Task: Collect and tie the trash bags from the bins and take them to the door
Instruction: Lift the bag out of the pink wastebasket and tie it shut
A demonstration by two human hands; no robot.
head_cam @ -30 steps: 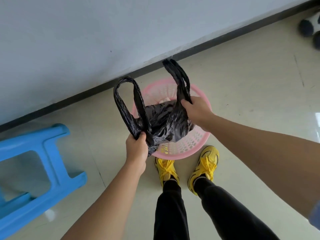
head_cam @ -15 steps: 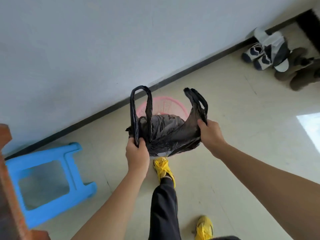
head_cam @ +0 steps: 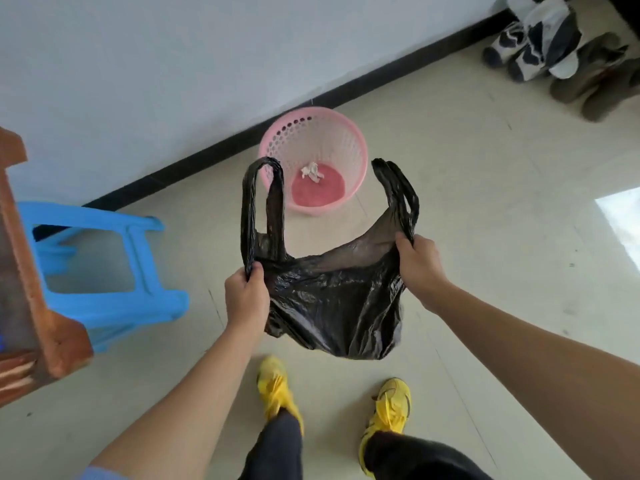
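Observation:
A black plastic trash bag (head_cam: 332, 299) hangs in the air between my hands, above the floor and in front of my feet. My left hand (head_cam: 246, 299) grips the base of its left handle loop, and my right hand (head_cam: 417, 263) grips the base of its right handle loop. Both loops stand up loose and the bag's mouth is stretched open. Beyond the bag, a pink perforated bin (head_cam: 349, 147) stands against the wall. The bin holds no bag, only a small white scrap (head_cam: 311, 172) on its bottom.
A blue plastic stool (head_cam: 104, 268) lies on the floor at the left. A brown wooden furniture corner (head_cam: 31, 306) juts in at the left edge. Several shoes (head_cam: 568, 53) sit by the wall at the top right. My yellow shoes (head_cam: 388, 410) are below the bag.
The bag has come fully out of the pink bin and toward me. I have stepped back from the bin, and my hands have spread wider apart.

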